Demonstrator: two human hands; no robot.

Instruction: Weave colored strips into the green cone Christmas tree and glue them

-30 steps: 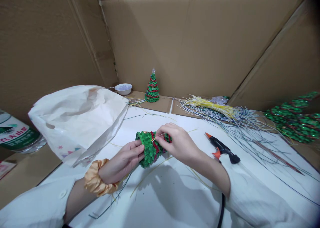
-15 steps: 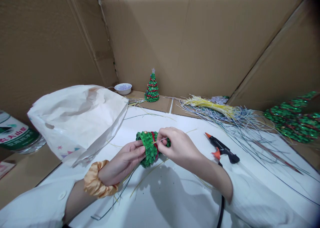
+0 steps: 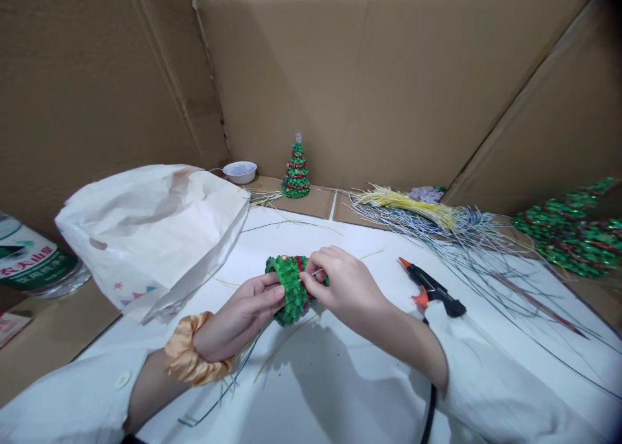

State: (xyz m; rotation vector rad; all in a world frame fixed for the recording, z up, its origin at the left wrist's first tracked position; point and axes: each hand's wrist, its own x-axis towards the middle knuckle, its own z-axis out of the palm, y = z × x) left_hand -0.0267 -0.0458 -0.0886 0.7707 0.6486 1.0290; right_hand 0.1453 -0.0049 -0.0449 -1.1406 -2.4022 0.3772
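Since the frame half a second earlier, the right hand (image 3: 347, 282) has slipped slightly left, closer to the red band of the small green tree (image 3: 291, 301), while the left hand (image 3: 245, 314) and the tree itself have hardly stirred. Nearest, a dark wire (image 3: 214, 404) trails under the left wrist, and could catch on the orange scrunchie (image 3: 197, 352) and tug the work if that arm is pulled back. At the near right, a black cord (image 3: 430, 411) passes by the white right sleeve (image 3: 486, 366), which overlaps the glue gun (image 3: 430, 292) in this view; a wide elbow movement might drag either one. Further in, the left fingers grip the tree's broad end, and the right fingers pinch a pale strand (image 3: 317, 273) against its side; being so thin, the strand could slide loose or bend, and too hard a squeeze may crush the leafy tiers. The tree is mid-scene over the white surface (image 3: 272, 240), lying on its side, long axis running roughly left to right, broad base facing left; its narrow end seems to point right, though the hand hides the tip. Farther off, a similar finished-looking tree (image 3: 295, 172) stands upright.
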